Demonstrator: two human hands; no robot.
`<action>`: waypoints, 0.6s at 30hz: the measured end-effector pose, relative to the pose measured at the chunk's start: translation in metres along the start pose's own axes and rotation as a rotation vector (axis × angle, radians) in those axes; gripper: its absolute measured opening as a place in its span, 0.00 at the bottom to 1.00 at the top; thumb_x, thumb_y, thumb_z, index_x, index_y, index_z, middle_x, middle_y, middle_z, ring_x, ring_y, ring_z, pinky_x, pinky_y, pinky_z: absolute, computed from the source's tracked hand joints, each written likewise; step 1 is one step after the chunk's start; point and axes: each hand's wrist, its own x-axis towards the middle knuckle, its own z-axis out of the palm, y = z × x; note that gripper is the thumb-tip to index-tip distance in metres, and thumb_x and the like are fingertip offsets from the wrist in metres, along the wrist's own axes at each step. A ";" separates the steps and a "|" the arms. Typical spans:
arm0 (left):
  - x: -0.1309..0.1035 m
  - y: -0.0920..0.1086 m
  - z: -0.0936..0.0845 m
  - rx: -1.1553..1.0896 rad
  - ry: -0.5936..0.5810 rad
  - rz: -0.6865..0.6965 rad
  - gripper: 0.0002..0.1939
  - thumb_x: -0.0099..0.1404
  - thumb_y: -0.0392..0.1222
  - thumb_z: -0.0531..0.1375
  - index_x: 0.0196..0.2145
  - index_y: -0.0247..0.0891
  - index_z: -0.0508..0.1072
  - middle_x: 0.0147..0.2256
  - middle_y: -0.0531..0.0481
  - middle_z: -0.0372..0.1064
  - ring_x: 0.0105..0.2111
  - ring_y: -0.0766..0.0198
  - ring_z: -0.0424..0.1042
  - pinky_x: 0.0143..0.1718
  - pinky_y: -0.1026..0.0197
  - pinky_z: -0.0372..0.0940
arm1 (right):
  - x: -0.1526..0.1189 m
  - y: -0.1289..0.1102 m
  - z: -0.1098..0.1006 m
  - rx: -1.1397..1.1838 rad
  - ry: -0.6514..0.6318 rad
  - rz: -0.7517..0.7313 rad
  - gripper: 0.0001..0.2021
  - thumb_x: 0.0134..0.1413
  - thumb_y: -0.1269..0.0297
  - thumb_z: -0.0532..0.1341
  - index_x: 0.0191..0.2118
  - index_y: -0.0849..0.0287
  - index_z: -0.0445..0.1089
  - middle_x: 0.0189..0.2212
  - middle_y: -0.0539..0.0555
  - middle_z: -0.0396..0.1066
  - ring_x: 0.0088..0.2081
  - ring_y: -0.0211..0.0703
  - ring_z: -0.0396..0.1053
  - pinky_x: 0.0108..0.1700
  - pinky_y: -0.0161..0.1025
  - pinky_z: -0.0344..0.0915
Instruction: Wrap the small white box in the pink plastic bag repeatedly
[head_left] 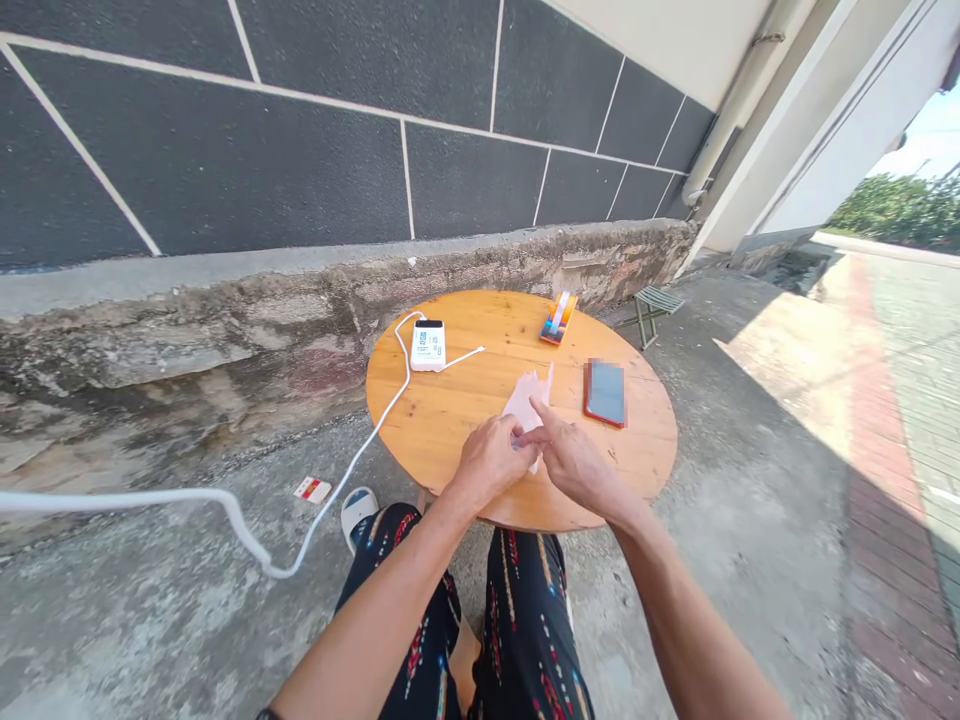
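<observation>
Two bare forearms (pixel 525 580), nearest the camera, reach over patterned dark trousers (pixel 525 630) to a pale pink sheet (pixel 523 398), which lies between and just beyond the hands on a round wooden table (pixel 480 310). The left hand (pixel 491 452) is narrowed, fingers curled on the sheet's near part, apparently pinching it. The right hand (pixel 574 455) stretches its index finger across the sheet, thumb tucked towards the left fingertips; whether it grips anything cannot be told. Work on the sheet seems partway along: it is out in the hands, its far edge uneven, and neither hand has let go. Whether it has been folded or torn is unclear, so what is left cannot be judged closely. By count, there is one sheet; one smartphone (pixel 606 392), just right of the right hand; one orange-and-blue printed pack (pixel 559 320) beyond both; and one white power-bank-like box (pixel 428 347) beyond the left hand, with two visible white cable runs, a short lead (pixel 465 356) and a long cable (pixel 112 502). One red-and-white packet (pixel 312 489) lies on the ground well left of the hands; one folding stool (pixel 660 300) stands far right.
</observation>
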 end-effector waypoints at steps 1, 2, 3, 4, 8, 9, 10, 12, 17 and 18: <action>0.000 0.000 0.000 0.008 0.006 0.001 0.07 0.57 0.45 0.58 0.29 0.39 0.70 0.31 0.50 0.70 0.32 0.62 0.69 0.31 0.63 0.58 | 0.001 0.000 -0.001 0.016 -0.006 -0.009 0.34 0.48 0.79 0.46 0.64 0.71 0.44 0.45 0.61 0.74 0.48 0.49 0.69 0.51 0.49 0.62; 0.001 0.000 0.001 0.016 0.011 -0.001 0.06 0.57 0.43 0.57 0.30 0.39 0.70 0.31 0.50 0.70 0.32 0.62 0.69 0.31 0.63 0.58 | 0.002 0.000 -0.001 0.030 -0.005 -0.016 0.34 0.48 0.79 0.46 0.64 0.70 0.45 0.44 0.61 0.74 0.48 0.48 0.69 0.51 0.49 0.61; 0.001 0.000 0.001 0.023 0.014 -0.005 0.05 0.57 0.41 0.57 0.30 0.39 0.70 0.31 0.50 0.70 0.33 0.62 0.69 0.31 0.63 0.58 | 0.003 0.000 -0.002 0.044 0.000 -0.023 0.33 0.49 0.79 0.46 0.64 0.69 0.47 0.44 0.60 0.74 0.48 0.48 0.69 0.52 0.49 0.61; 0.001 0.000 0.002 0.028 0.013 -0.007 0.04 0.57 0.40 0.56 0.30 0.39 0.70 0.31 0.50 0.70 0.33 0.62 0.69 0.31 0.63 0.58 | 0.002 0.000 -0.002 0.064 0.010 -0.030 0.31 0.50 0.78 0.46 0.63 0.67 0.49 0.43 0.59 0.75 0.48 0.47 0.69 0.52 0.49 0.61; -0.001 0.000 0.003 0.013 0.012 -0.031 0.09 0.54 0.36 0.55 0.34 0.39 0.71 0.33 0.49 0.71 0.34 0.60 0.69 0.33 0.62 0.60 | -0.006 0.004 -0.009 0.180 0.132 0.001 0.25 0.57 0.73 0.48 0.60 0.59 0.56 0.43 0.55 0.74 0.46 0.43 0.70 0.50 0.44 0.63; -0.002 0.000 0.003 0.013 0.016 -0.042 0.10 0.54 0.35 0.54 0.35 0.39 0.71 0.34 0.48 0.71 0.35 0.60 0.69 0.34 0.62 0.60 | -0.008 0.007 -0.012 0.189 0.182 0.025 0.22 0.58 0.71 0.49 0.58 0.58 0.59 0.42 0.54 0.74 0.44 0.43 0.70 0.49 0.43 0.64; -0.002 0.001 0.004 0.018 0.021 -0.051 0.11 0.54 0.35 0.54 0.36 0.39 0.71 0.35 0.48 0.72 0.35 0.60 0.70 0.35 0.61 0.60 | -0.010 0.010 -0.015 0.178 0.226 0.051 0.20 0.58 0.69 0.50 0.56 0.57 0.62 0.41 0.54 0.74 0.41 0.42 0.70 0.47 0.42 0.64; -0.003 0.001 0.004 0.036 0.031 -0.054 0.12 0.54 0.35 0.54 0.37 0.39 0.71 0.36 0.47 0.72 0.36 0.59 0.70 0.36 0.61 0.61 | -0.011 0.016 -0.020 0.107 0.262 0.087 0.16 0.58 0.68 0.53 0.52 0.57 0.66 0.39 0.54 0.73 0.35 0.41 0.70 0.43 0.41 0.65; -0.003 0.000 0.006 0.080 0.040 -0.025 0.12 0.55 0.36 0.54 0.37 0.39 0.72 0.36 0.47 0.72 0.36 0.59 0.70 0.36 0.61 0.61 | 0.006 0.025 -0.015 -0.174 0.168 0.033 0.19 0.58 0.72 0.51 0.53 0.55 0.67 0.41 0.56 0.68 0.39 0.43 0.69 0.38 0.37 0.64; -0.003 0.000 0.006 0.086 0.041 -0.021 0.11 0.55 0.36 0.54 0.37 0.39 0.72 0.36 0.47 0.72 0.36 0.59 0.70 0.36 0.61 0.61 | 0.010 0.025 -0.013 -0.229 0.148 0.017 0.18 0.58 0.72 0.50 0.51 0.55 0.68 0.42 0.56 0.67 0.39 0.43 0.69 0.37 0.36 0.63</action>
